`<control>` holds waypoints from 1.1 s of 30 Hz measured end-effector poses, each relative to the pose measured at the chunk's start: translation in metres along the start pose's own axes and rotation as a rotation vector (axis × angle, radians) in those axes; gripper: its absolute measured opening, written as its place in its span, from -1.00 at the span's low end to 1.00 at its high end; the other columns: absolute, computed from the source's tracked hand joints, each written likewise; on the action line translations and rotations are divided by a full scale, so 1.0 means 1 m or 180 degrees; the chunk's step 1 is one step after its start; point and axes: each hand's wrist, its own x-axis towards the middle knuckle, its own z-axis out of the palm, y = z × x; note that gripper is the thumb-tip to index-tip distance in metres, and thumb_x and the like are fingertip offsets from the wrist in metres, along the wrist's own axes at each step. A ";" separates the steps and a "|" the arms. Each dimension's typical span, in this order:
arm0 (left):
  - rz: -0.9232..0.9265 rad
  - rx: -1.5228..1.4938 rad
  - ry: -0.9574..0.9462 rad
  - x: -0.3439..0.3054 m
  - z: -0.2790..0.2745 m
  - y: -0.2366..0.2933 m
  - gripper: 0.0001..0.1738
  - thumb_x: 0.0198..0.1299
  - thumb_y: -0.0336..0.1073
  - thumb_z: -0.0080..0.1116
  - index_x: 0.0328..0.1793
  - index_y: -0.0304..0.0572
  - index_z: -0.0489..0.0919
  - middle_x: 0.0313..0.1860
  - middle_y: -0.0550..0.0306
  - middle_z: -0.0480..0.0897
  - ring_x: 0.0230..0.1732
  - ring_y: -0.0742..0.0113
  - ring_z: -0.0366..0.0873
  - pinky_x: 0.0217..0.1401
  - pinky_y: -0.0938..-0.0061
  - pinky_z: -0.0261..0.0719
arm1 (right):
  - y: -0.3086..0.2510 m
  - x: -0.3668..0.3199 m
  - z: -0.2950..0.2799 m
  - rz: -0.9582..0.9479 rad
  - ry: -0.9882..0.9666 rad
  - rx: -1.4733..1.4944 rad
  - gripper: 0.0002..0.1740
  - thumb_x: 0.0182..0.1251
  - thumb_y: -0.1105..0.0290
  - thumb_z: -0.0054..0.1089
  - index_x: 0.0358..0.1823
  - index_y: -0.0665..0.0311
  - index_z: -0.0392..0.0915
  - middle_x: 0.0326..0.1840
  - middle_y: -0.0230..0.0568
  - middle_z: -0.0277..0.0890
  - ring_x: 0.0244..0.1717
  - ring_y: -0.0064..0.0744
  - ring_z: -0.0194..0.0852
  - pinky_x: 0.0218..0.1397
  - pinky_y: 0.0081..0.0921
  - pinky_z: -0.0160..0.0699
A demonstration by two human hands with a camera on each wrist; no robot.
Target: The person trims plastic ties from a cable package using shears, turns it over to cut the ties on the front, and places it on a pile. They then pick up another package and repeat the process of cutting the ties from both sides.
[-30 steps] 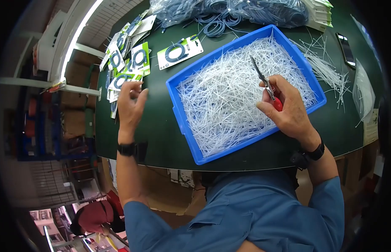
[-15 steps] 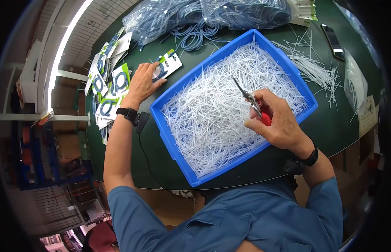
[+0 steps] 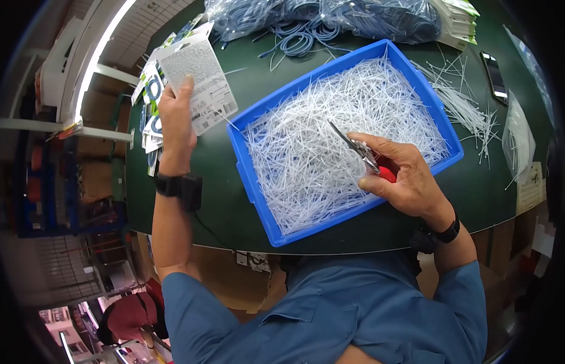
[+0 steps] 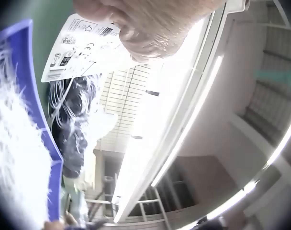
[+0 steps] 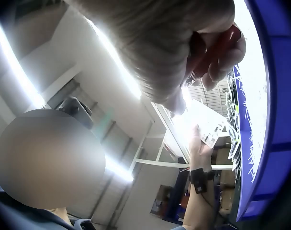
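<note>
In the head view my left hand (image 3: 177, 115) grips a white printed blister card (image 3: 200, 79) by its lower left side, thumb on the back print. A thin white cable tie (image 3: 226, 119) sticks out from the card's lower right, toward the tray's corner. My right hand (image 3: 404, 176) holds red-handled pliers (image 3: 355, 145) with long narrow jaws, tips pointing up and left above a blue tray (image 3: 355, 205). White cable tie pieces (image 3: 319, 145) fill that tray. The right wrist view shows the red handles (image 5: 227, 43) between the fingers and palm.
Packed cards with coiled blue cables (image 3: 152, 91) lie piled at the left. Bagged blue cables (image 3: 379, 18) and a stack of cards (image 3: 457, 24) stand at the back. Loose cable ties (image 3: 461, 100), a phone (image 3: 493, 76) and a plastic bag (image 3: 518, 136) lie right of the tray.
My left hand reached to the card lying behind the tray, picked it up and brought it left with its printed back showing. My right hand stays over the tray with the pliers.
</note>
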 end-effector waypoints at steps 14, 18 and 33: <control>-0.0206 -0.1134 0.0459 -0.212 0.074 0.024 -0.50 0.58 -0.31 0.01 0.53 -0.45 0.35 0.28 -0.16 0.64 0.17 0.22 0.72 0.27 0.31 0.72 | -0.028 -0.022 0.039 -0.0487 -0.0127 -0.1660 -0.09 0.23 0.39 0.52 0.62 0.34 0.32 -0.06 0.00 0.56 -0.07 -0.09 0.62 0.04 -0.24 0.62; 0.0126 -0.1164 0.0676 -0.222 0.080 0.016 -0.48 0.58 -0.32 0.00 0.55 -0.46 0.33 0.30 -0.15 0.63 0.20 0.26 0.69 0.31 0.31 0.68 | -0.029 -0.027 0.047 -0.0644 -0.0133 -0.1889 -0.11 0.23 0.37 0.55 0.59 0.35 0.35 -0.03 0.02 0.56 -0.09 -0.04 0.60 0.01 -0.21 0.61; 0.0205 -0.1473 0.0632 -0.233 0.103 0.006 -0.53 0.61 -0.25 -0.04 0.50 -0.36 0.36 0.24 -0.19 0.66 0.11 0.21 0.77 0.19 0.33 0.80 | -0.025 -0.023 0.055 -0.0941 0.0095 -0.2322 -0.05 0.17 0.40 0.59 0.61 0.37 0.35 -0.07 0.03 0.53 -0.16 -0.04 0.57 -0.11 -0.18 0.60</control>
